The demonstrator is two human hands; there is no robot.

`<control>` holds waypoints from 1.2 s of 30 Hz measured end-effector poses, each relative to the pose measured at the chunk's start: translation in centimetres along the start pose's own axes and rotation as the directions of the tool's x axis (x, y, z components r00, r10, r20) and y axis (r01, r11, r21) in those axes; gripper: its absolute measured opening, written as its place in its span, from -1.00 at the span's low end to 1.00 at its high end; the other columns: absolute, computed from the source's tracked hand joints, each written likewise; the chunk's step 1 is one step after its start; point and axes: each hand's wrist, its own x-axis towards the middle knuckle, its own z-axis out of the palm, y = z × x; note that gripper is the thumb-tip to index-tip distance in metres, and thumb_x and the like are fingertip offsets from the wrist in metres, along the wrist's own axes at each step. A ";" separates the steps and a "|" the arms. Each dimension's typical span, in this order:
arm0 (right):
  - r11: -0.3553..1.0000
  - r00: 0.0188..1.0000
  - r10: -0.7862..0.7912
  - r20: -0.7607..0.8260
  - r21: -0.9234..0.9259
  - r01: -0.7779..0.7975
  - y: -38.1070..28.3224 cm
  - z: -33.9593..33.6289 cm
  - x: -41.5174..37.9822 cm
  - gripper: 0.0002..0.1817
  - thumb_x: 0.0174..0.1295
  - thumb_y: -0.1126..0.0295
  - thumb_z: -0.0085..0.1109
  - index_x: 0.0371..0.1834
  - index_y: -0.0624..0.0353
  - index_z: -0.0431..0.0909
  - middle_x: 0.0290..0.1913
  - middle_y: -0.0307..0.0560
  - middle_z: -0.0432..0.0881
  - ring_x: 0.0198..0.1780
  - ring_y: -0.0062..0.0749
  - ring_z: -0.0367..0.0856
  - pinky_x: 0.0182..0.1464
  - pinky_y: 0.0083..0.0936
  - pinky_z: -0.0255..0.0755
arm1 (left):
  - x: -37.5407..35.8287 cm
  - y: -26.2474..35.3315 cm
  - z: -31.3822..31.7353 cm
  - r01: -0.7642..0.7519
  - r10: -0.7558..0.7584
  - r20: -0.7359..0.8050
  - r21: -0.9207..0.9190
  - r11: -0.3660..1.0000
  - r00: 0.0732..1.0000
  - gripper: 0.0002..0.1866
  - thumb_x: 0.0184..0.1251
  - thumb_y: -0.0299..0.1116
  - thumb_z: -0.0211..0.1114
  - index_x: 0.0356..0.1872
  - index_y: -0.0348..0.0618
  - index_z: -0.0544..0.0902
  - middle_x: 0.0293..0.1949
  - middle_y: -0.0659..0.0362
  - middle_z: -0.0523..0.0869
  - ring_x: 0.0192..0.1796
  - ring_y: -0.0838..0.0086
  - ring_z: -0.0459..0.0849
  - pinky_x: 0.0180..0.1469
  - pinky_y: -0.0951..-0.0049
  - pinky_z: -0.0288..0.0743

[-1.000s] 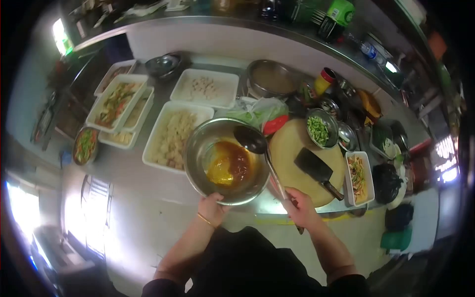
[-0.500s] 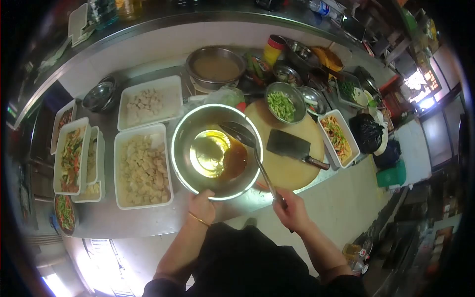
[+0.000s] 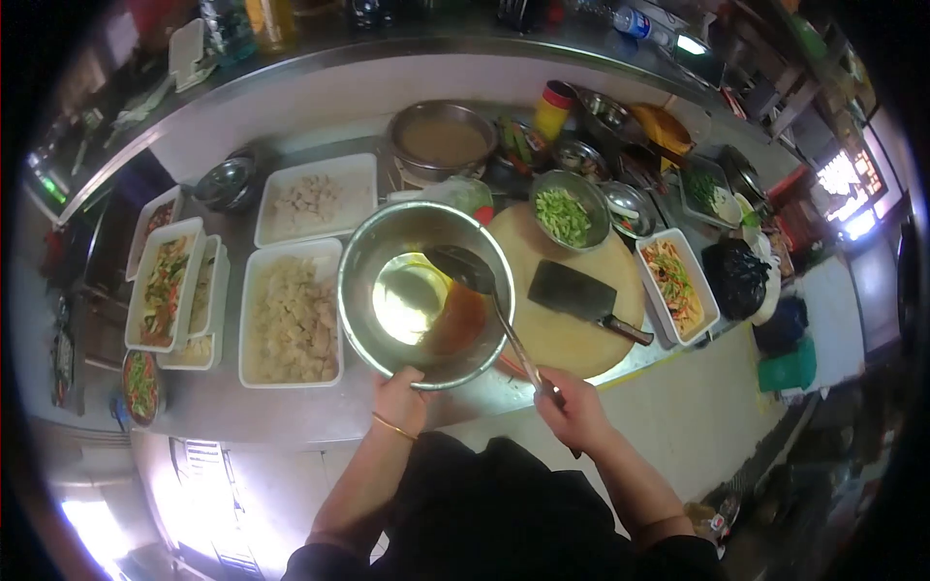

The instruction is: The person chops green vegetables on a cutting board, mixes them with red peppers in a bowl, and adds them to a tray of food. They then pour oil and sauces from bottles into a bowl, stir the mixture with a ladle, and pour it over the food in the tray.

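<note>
A large metal bowl holds yellow, shiny liquid with a reddish-brown patch. My left hand grips its near rim, fingers closed. In my right hand is the long handle of a ladle, whose dark head lies inside the bowl, over the liquid. Right of the bowl, a cleaver rests on a round cutting board. At the board's far edge stands a bowl of chopped green vegetables.
White trays of pale cubes and pale pieces stand left. Farther left are trays of mixed vegetables. A sliced-vegetable tray and black bag are right. A basin of cloudy liquid stands behind.
The view has shifted, so the counter items appear farther right. The ladle head has moved slightly left and down within the bowl. Both hands keep their holds.
</note>
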 end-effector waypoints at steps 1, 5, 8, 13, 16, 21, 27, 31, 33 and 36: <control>0.998 0.998 -0.066 -0.007 -0.007 0.066 0.2 -0.1 0.2 -0.60 0.23 0.38 0.19 0.15 0.16 0.52 -0.27 0.10 0.61 -0.32 -0.01 0.63 -0.23 -0.26 0.52 | -0.5 -0.1 0.4 -0.023 0.023 -0.021 -0.018 1.000 1.000 -0.49 0.12 -0.68 0.07 0.15 -0.10 0.45 0.03 0.05 0.60 0.01 0.16 0.67 -0.12 0.10 0.69; 0.971 0.970 -0.232 0.070 -0.035 0.235 1.7 -0.6 0.1 -0.59 0.23 0.36 0.19 0.16 0.14 0.52 -0.33 0.06 0.61 -0.38 -0.10 0.62 -0.28 -0.30 0.51 | -2.5 -0.5 1.1 -0.069 0.063 -0.148 -0.036 0.997 0.987 -0.49 0.11 -0.70 0.03 0.16 -0.16 0.46 0.08 0.02 0.61 0.12 0.12 0.64 0.06 -0.01 0.67; 0.980 0.962 -0.198 0.190 0.011 0.199 1.7 -1.4 0.5 -0.58 0.25 0.32 0.20 0.19 0.13 0.51 -0.38 0.04 0.61 -0.41 -0.17 0.62 -0.31 -0.32 0.50 | -3.4 -2.0 -0.1 -0.155 0.142 -0.112 -0.118 0.981 0.984 -0.46 0.12 -0.70 0.00 0.19 -0.16 0.45 0.12 0.01 0.59 0.17 0.08 0.61 0.11 -0.05 0.66; 0.903 0.895 -0.429 0.125 0.051 0.426 4.1 -1.0 0.4 -0.54 0.30 0.30 0.14 0.27 0.09 0.43 -0.34 0.08 0.63 -0.34 -0.05 0.65 -0.23 -0.21 0.51 | -4.4 -4.4 -3.4 -0.135 0.118 -0.117 -0.150 0.979 0.986 -0.50 0.13 -0.58 0.04 0.18 -0.19 0.46 0.14 0.01 0.59 0.16 0.13 0.61 0.19 0.03 0.60; 0.942 0.892 -0.325 0.315 0.025 0.334 5.1 -1.4 1.0 -0.54 0.33 0.30 0.10 0.30 0.11 0.39 -0.31 0.13 0.64 -0.30 0.04 0.65 -0.19 -0.14 0.51 | -5.9 -5.6 -3.8 -0.123 0.097 -0.158 -0.166 0.978 0.983 -0.49 0.16 -0.55 0.03 0.21 -0.23 0.43 0.17 0.01 0.58 0.21 0.11 0.57 0.30 0.04 0.51; 0.944 0.900 -0.324 0.290 0.040 0.327 4.9 -1.9 0.0 -0.56 0.35 0.30 0.08 0.27 0.17 0.39 -0.30 0.19 0.64 -0.28 0.06 0.66 -0.19 -0.13 0.51 | -8.3 -7.7 -4.4 -0.171 0.126 -0.238 -0.182 0.968 0.963 -0.49 0.22 -0.54 0.00 0.26 -0.25 0.38 0.21 -0.01 0.54 0.25 0.11 0.53 0.38 0.00 0.40; 0.963 0.913 -0.269 0.306 0.098 0.251 5.5 -2.6 -0.2 -0.56 0.35 0.35 0.10 0.26 0.24 0.39 -0.31 0.16 0.64 -0.31 -0.03 0.66 -0.22 -0.24 0.50 | -8.9 -9.1 -4.3 -0.115 0.045 -0.326 -0.198 0.973 0.944 -0.52 0.30 -0.48 -0.01 0.27 -0.27 0.32 0.24 -0.02 0.49 0.21 0.10 0.55 0.30 0.02 0.49; 0.961 0.926 -0.255 0.279 0.178 0.211 7.0 -2.6 -1.0 -0.60 0.35 0.45 0.07 0.25 0.29 0.40 -0.39 -0.10 0.53 -0.40 -0.44 0.49 -0.31 -0.49 0.40 | -8.9 -10.2 -4.9 -0.035 -0.059 -0.376 -0.238 0.971 0.925 -0.52 0.31 -0.45 0.00 0.26 -0.33 0.31 0.22 -0.07 0.47 0.21 0.06 0.55 0.29 0.03 0.53; 0.952 0.932 -0.278 0.233 0.192 0.237 6.6 -2.6 -1.1 -0.63 0.36 0.50 0.06 0.23 0.30 0.41 -0.41 -0.22 0.48 -0.42 -0.65 0.40 -0.36 -0.60 0.33 | -8.5 -10.1 -5.0 0.000 -0.089 -0.326 -0.263 0.965 0.941 -0.52 0.30 -0.46 -0.01 0.25 -0.36 0.30 0.22 -0.09 0.47 0.22 0.06 0.55 0.30 0.04 0.53; 0.979 0.947 -0.169 0.274 0.154 0.130 6.5 -2.7 -0.9 -0.60 0.30 0.40 0.16 0.18 0.26 0.46 -0.35 0.05 0.61 -0.36 -0.26 0.61 -0.26 -0.37 0.47 | -8.0 -9.4 -4.8 0.062 -0.135 -0.248 -0.281 0.958 0.959 -0.52 0.29 -0.49 -0.04 0.25 -0.40 0.30 0.23 -0.12 0.48 0.22 0.05 0.55 0.32 0.05 0.51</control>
